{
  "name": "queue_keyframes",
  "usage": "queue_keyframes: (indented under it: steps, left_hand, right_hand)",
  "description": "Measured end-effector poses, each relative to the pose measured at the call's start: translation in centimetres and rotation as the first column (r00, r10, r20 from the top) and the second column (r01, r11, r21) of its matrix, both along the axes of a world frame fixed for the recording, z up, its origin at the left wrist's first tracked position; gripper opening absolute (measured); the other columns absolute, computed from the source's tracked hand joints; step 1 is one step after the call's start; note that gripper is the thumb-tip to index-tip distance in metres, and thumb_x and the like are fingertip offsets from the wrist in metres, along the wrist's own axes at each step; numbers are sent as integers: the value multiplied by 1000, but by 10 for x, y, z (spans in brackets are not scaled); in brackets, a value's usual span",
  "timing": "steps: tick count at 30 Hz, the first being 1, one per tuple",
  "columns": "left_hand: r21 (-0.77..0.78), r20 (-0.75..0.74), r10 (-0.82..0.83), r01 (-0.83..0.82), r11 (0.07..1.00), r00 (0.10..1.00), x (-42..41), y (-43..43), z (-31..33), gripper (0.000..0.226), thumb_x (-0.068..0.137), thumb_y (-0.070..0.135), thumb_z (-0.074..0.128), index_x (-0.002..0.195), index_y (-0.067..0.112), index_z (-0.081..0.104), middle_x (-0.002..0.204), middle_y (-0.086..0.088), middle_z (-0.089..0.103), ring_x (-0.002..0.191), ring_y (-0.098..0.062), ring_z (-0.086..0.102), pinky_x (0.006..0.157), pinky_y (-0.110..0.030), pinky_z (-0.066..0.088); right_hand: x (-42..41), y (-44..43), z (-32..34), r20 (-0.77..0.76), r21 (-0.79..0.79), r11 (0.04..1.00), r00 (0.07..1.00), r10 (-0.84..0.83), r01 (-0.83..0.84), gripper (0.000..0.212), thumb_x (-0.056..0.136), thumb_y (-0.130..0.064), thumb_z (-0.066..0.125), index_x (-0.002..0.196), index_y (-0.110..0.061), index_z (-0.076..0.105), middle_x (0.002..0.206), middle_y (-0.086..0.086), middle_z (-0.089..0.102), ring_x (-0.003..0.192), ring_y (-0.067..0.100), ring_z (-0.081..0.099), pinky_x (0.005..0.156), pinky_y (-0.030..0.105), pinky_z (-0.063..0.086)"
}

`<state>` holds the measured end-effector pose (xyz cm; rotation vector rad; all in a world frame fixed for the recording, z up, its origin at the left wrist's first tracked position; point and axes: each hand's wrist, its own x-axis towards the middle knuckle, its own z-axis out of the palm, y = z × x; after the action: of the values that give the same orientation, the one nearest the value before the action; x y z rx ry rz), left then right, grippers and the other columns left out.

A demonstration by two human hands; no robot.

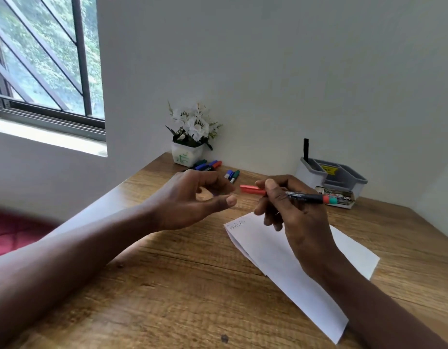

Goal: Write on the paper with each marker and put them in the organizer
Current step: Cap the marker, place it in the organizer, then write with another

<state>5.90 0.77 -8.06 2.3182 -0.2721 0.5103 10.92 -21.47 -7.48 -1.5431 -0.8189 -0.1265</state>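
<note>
My right hand (291, 210) grips a red-capped marker (303, 197) by its black barrel, held level above the white paper (280, 250). The red cap (250, 189) points left toward my left hand (195, 197), which hovers a little apart from it with loosely curled fingers and holds nothing. The paper lies on the wooden table (192, 285) and bears a line of writing near its top left corner. The grey organizer (343, 177) stands at the back right with one black marker (306, 149) upright in it. Several loose markers (210, 166) lie near the flower pot.
A white pot of white flowers (190, 137) stands at the back of the table against the wall. A marker box (341, 196) lies in front of the organizer. A window is at the left, and something dark red sits beyond the table's left edge.
</note>
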Motion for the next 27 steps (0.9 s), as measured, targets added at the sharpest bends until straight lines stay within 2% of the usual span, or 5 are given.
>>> queue_keyframes:
  steps: [5,11,17,25,27]
  left_hand:
    - [288,-203,229,-165,943,952,-1,2,0,95,77,88,47,155,34,37,162,9,37,144,-12,39,105,-31,36]
    - [370,-284,274,-159,915,919,5,-1,-3,118,68,96,46,162,29,21,170,7,13,155,-14,16,123,-39,19]
    - [430,-339,260,-96,898,904,10,0,-4,107,79,84,50,162,22,21,170,4,12,156,-13,11,125,-35,8]
    - [469,-389,247,-40,882,887,13,2,-7,105,82,86,40,163,25,14,171,4,6,156,-15,10,125,-35,13]
    - [475,-392,245,-32,879,887,13,2,-6,103,83,85,40,162,25,15,171,4,6,157,-16,10,125,-35,13]
  right_hand:
    - [12,-12,1,-52,-4,1000,998,-24,24,48,88,-60,55,116,-25,74,99,9,73,86,19,64,59,27,44]
    - [22,-17,-1,-233,-4,1000,972,-2,1,92,58,-92,60,127,-32,69,121,7,70,108,20,64,76,36,49]
    - [37,-25,-9,-175,-44,951,935,-309,306,21,99,-22,63,116,-30,72,104,0,77,96,19,70,63,24,50]
    - [71,-30,32,-157,135,857,865,-476,497,57,92,-5,71,137,-32,48,96,-2,76,86,14,75,62,37,63]
    - [102,-31,49,-99,99,801,807,-582,590,64,90,-9,73,140,-37,44,99,5,75,90,22,75,79,46,63]
